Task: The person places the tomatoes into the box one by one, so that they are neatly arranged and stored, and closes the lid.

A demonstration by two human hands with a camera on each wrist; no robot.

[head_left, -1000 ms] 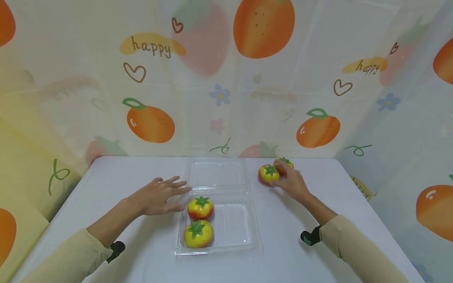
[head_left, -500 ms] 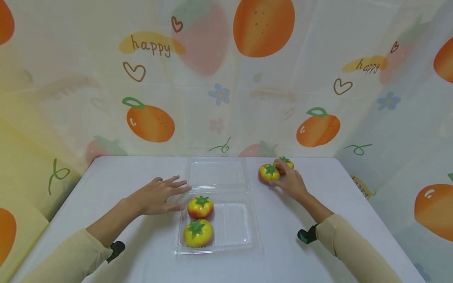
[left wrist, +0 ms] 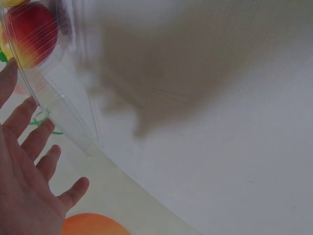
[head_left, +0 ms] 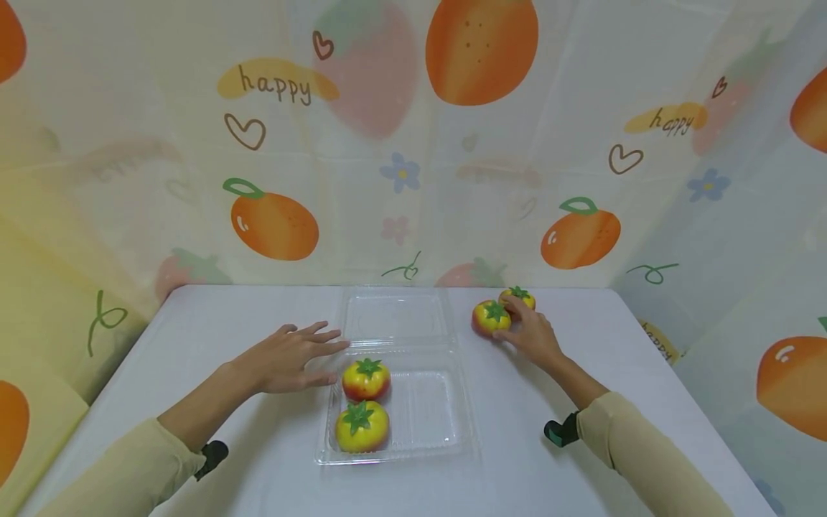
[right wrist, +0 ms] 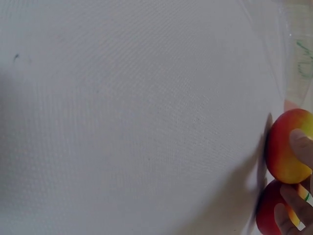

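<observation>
In the head view my right hand (head_left: 531, 335) has its thumb and fingers curled round a red-and-yellow tomato-like fruit (head_left: 489, 320) with a green star-shaped top, at the back right of the table. Another such fruit (head_left: 526, 296) sits just behind, partly hidden by the fingers. The right wrist view shows the thumb on the gripped fruit (right wrist: 281, 152) and other fingertips over the second one (right wrist: 266, 208). My left hand (head_left: 291, 361), fingers spread, is at the left edge of an open clear plastic clamshell box (head_left: 466, 431). Two like fruits (head_left: 366, 380) lie inside its left half.
The box's clear lid (head_left: 395, 317) lies folded back towards the rear of the white table (head_left: 530, 459). A fruit-printed curtain (head_left: 413, 179) hangs behind the table and along both sides.
The right forearm and sleeve have shifted slightly to the left, and a little more of the rear fruit shows. The left hand and the box stay in place.
</observation>
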